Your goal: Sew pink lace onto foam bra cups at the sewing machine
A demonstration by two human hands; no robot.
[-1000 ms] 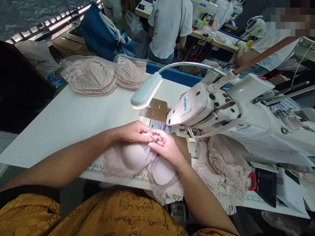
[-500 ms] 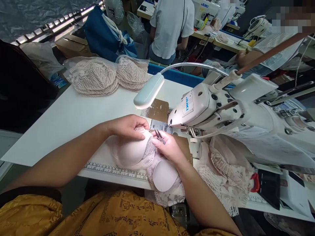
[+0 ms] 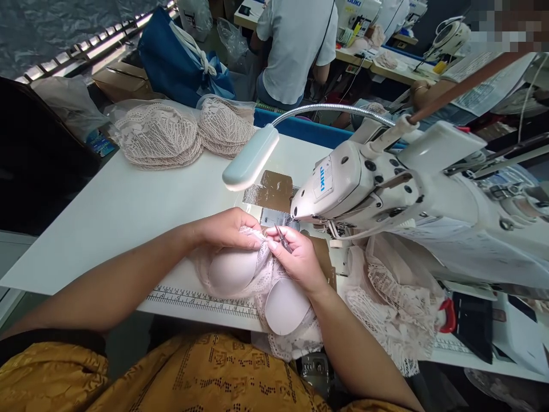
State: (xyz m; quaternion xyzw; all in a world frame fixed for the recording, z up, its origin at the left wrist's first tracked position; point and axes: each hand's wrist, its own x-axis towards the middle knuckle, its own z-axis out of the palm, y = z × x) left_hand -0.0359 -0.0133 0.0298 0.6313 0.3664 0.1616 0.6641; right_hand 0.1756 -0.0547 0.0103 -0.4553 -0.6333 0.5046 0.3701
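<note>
Pale pink lace and smooth padding make up the garment (image 3: 262, 280), draped over the near edge of the surface (image 3: 124, 217), between seven and eight o'clock from the sewing machine (image 3: 364, 183). The left hand (image 3: 231, 230) pinches its gathered upper edge; the right hand (image 3: 298, 252) holds small pointed snips (image 3: 283, 240) beside that edge. This looks like thread trimming; a cut would call for a taut edge and tips kept clear of the lace.
</note>
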